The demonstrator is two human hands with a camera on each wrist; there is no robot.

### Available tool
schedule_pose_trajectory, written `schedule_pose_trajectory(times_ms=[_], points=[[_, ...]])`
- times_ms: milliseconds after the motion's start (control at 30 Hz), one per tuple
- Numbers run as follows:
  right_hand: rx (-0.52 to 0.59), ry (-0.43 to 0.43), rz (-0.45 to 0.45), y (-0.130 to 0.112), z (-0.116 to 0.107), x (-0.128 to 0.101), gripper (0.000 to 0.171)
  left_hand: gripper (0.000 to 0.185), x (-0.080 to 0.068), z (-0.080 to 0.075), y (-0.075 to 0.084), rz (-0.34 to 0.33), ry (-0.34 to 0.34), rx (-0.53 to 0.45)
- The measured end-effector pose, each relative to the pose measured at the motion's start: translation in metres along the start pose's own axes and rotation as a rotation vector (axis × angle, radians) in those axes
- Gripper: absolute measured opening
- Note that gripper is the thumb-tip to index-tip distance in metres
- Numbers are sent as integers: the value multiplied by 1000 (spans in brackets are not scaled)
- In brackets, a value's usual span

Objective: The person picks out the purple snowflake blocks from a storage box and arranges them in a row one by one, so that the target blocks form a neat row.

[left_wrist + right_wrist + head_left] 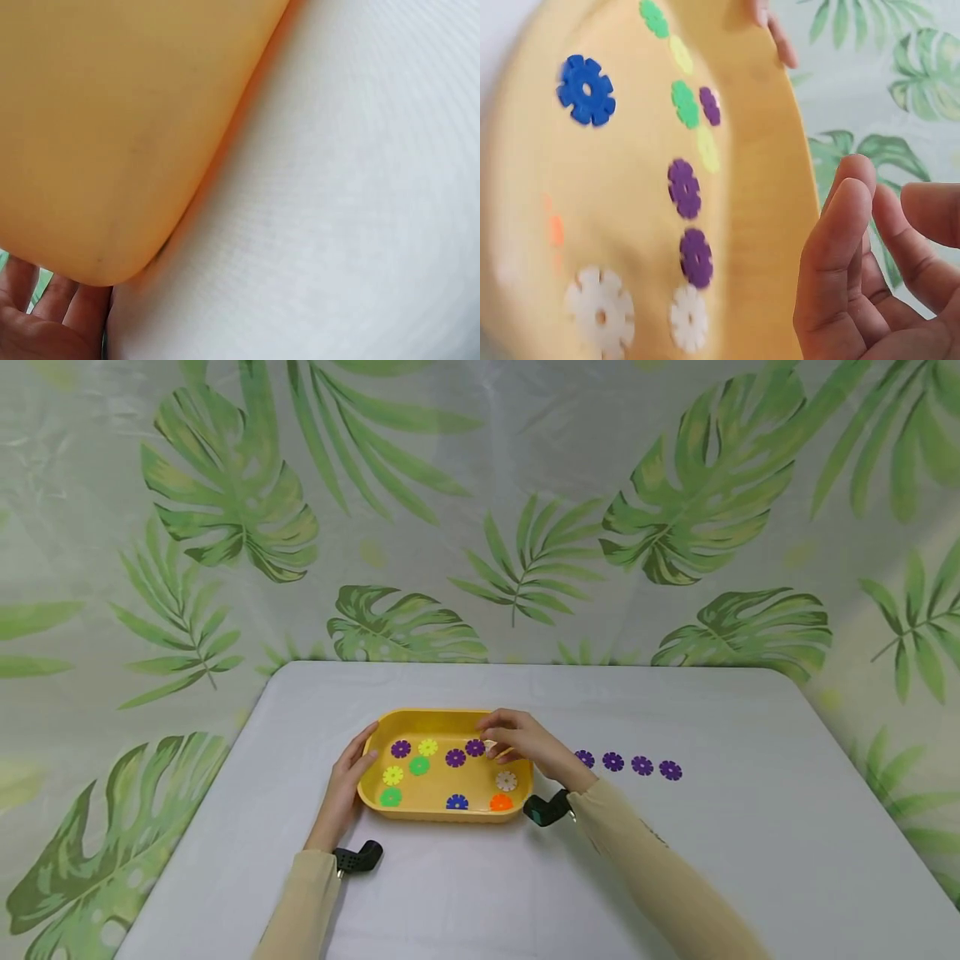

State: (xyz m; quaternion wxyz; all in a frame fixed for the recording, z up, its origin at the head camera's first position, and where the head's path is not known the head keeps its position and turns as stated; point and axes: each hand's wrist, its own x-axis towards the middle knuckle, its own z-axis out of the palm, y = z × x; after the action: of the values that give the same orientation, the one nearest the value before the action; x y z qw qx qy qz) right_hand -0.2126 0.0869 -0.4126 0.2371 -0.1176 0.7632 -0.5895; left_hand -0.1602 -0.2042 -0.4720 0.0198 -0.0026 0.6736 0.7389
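Head view is showing a yellow tray (442, 720) sitting on the white table (750, 860), holding coloured flower discs; the left hand (347, 789) is resting against the tray's left wall, fingers straight and together; the right hand (522, 742) is hovering over the tray's far right corner just beside a purple disc (475, 747), fingers loosely curled and slightly apart, gripping nothing; four purple discs (627, 763) are lying in a row on the table to the right.

A white table (750, 860) carries a yellow tray (442, 814) and four purple discs (627, 764).
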Motion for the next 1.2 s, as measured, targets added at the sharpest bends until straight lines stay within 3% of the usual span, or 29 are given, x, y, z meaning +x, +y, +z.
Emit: schedule_pose_trajectory(times_ms=[333, 567, 900, 1033, 1200], points=[[-31, -53, 117, 2, 34, 35, 33, 49, 3, -2, -6, 8, 2, -9], [-52, -60, 194, 6, 41, 49, 31, 47, 11, -8, -22, 18, 20, -1], [-160, -69, 255, 10, 44, 54, 17, 48, 12, -8, -25, 37, 31, 3], [-197, -84, 203, 13, 41, 53, 14, 47, 12, -7, -24, 33, 40, 8], [-130, -105, 85, 9, 30, 46, 17, 47, 11, -8, -24, 36, 42, 10]])
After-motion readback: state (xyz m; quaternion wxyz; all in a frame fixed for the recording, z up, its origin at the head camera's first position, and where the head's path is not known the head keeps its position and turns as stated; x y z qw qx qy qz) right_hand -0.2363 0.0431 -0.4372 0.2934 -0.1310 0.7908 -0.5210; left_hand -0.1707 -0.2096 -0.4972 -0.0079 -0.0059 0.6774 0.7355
